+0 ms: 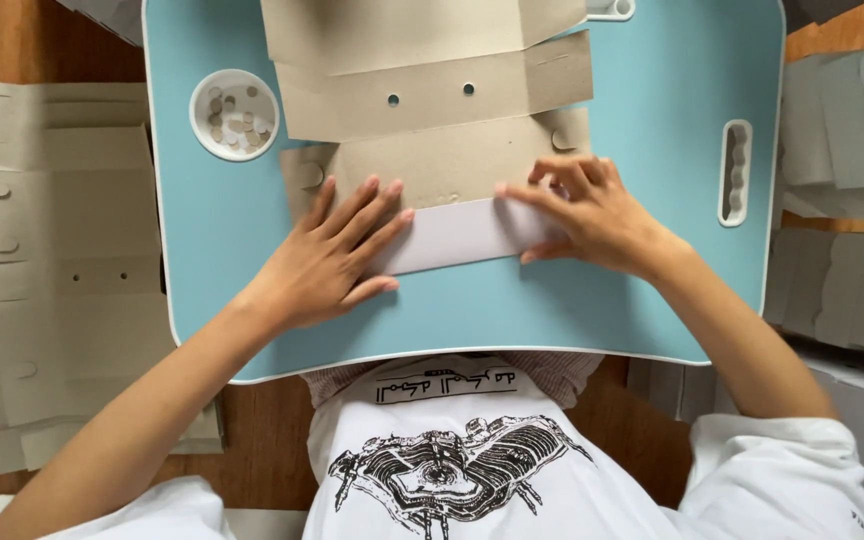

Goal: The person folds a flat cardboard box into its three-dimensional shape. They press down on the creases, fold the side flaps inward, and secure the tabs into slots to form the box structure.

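Item: flat cardboard sheet (pixel 432 110), grey-brown, die-cut with flaps and two small round holes, lying on a light blue lap table (pixel 652 290). Its near flap (pixel 462 235) is folded over, showing a pale white-grey face, at the centre of the table.

Left hand (pixel 327 260): palm down at 7 o'clock from the table's centre, fingers spread and flat, tips pressing the left end of the folded flap. Nothing is clasped; the hand lies open on the sheet.

Right hand (pixel 592 215): at 3 o'clock from the centre, fingers bent, tips pressing the fold line at the flap's right end. Pressing, not pinching, as far as can be seen.

Small white round dish (pixel 234 114): at 10 o'clock on the table, holding small round cardboard discs.

Slot (pixel 735 172): oblong cut-out in the table at 3 o'clock, near the right edge.

Stack of like cardboard sheets (pixel 52 250): off the table at 9 o'clock, on a wooden floor. Further grey sheets (pixel 842 200): at 3 o'clock, overlapping.
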